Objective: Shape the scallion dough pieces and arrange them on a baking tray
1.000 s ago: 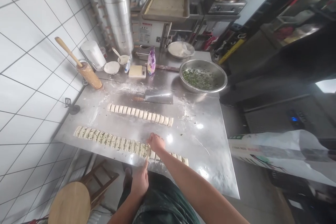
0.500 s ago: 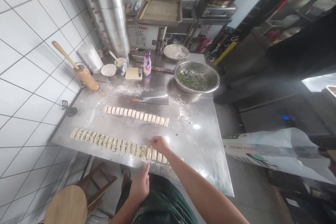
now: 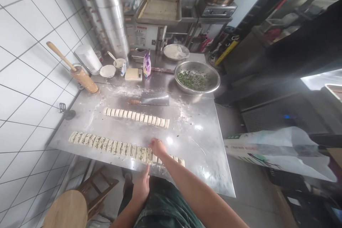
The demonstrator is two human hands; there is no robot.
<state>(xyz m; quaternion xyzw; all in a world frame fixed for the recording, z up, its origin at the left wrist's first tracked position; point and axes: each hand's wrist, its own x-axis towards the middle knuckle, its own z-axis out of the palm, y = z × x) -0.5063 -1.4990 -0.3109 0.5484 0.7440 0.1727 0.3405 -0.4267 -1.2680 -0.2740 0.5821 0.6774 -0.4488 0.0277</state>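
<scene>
Dough slice [image 3: 148,156] between left hand [image 3: 141,186], index extended, and right hand [image 3: 157,147], fingers curled; any grip unclear

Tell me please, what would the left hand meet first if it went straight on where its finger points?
The left hand would probably meet the nearer row of dough slices; whether its fingertip touches them is unclear.

Front row of sliced dough [image 3: 127,149], green-flecked spirals [image 3: 106,145] upturned left, pale pieces [image 3: 181,161] right
</scene>
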